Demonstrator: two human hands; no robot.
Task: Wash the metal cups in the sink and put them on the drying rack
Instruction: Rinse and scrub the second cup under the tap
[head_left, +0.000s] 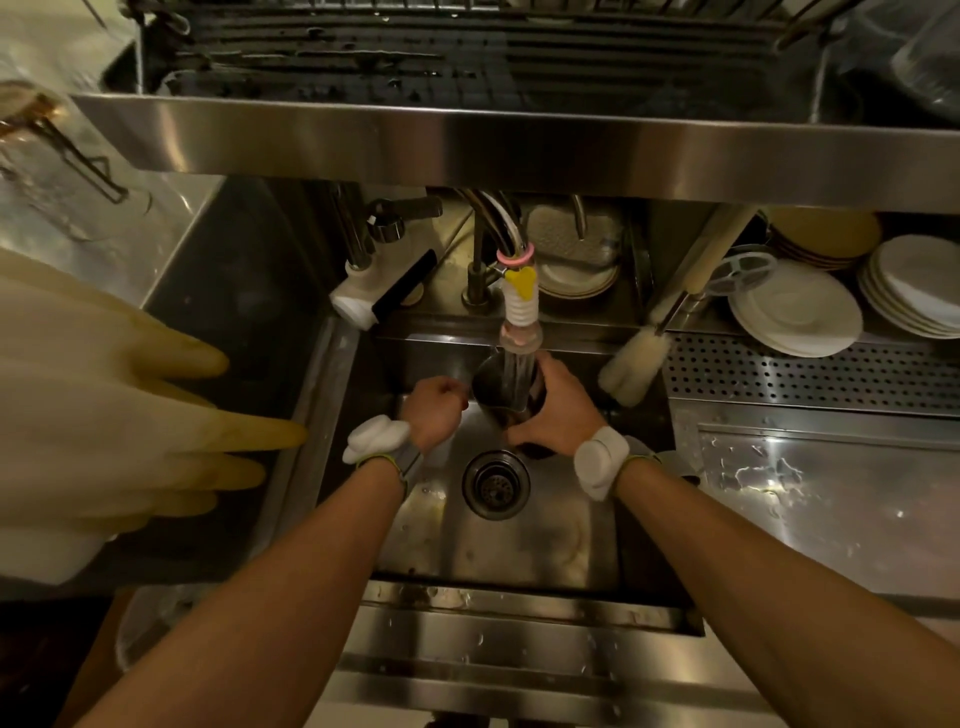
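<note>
right hand (558, 405) curls its fingers round the cup (506, 387), holding it under the tap (521, 327) to rinse inside; left hand (434, 410) has its fingers curled beside it, grip unclear.

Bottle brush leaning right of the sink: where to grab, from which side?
I'd grip the brush by its thin handle just above the bristles, coming from the left over the sink: the soft head points down, and plates crowd its right.

The cup (501, 397) sits under the faucet (521, 312) over the sink (519, 551); plates (795, 312) lie right, rack (467, 57) behind.
</note>
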